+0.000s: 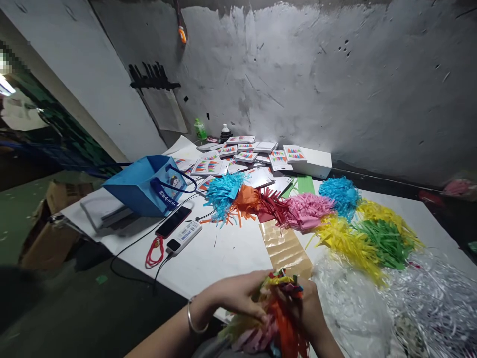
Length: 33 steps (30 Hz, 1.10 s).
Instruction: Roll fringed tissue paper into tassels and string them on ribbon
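Observation:
A bundle of multicoloured tissue paper fringe point(283, 318) is gathered between my two hands at the table's front edge. Around its left side my left hand point(242, 293) is closed, a metal bangle on the wrist. My right hand point(311, 303) grips the same bundle from the right, its fingers partly hidden by the strips. Red, pink, yellow and green strips hang below the hands. Just beyond them lies a brown sheet point(285, 248). Farther back runs a row of fringe heaps: blue point(225, 194), orange point(246, 200), dark red point(274, 206), pink point(309, 211), yellow point(346, 243) and green point(385, 241).
On the left stand a blue bag point(130, 186), a phone point(173, 222) and a white power bank point(184, 237) with cables. Printed packets point(210, 166) pile up near the wall beside a white box point(315, 161). Clear plastic point(350, 298) and silvery strips point(436, 298) cover the right side.

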{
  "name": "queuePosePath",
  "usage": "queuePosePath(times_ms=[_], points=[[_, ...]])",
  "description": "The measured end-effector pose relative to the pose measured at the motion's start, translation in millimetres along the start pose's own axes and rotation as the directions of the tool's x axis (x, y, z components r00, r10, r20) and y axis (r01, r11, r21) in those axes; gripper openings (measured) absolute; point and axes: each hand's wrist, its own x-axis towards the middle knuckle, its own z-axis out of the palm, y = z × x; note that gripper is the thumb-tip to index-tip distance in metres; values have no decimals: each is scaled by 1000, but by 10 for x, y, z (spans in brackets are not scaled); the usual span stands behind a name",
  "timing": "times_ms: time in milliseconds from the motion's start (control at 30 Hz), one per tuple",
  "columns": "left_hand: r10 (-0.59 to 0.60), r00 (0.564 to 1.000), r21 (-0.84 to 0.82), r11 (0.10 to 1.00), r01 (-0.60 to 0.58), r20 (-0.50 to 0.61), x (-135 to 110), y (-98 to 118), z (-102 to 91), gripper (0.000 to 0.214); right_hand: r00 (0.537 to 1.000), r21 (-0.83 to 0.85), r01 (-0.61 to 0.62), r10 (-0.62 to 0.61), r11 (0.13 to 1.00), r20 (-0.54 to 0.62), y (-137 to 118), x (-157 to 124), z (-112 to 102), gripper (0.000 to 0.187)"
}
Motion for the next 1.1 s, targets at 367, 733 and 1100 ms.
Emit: queuePosePath(times_ms=[367, 733, 1100], points=[[20, 941, -787, 543, -293, -337, 328, -342, 866, 120, 943, 352, -152, 243, 923, -228, -69, -221, 231, 37], [19, 955, -860, 430, -274, -295, 325, -199, 1009, 96, 922, 146, -52, 103, 988, -372, -66, -35, 215, 28], [49, 870, -447, 843, -299, -490, 276, -465, 348, 93, 973, 409, -225, 228, 885, 41, 219, 131, -216, 84]])
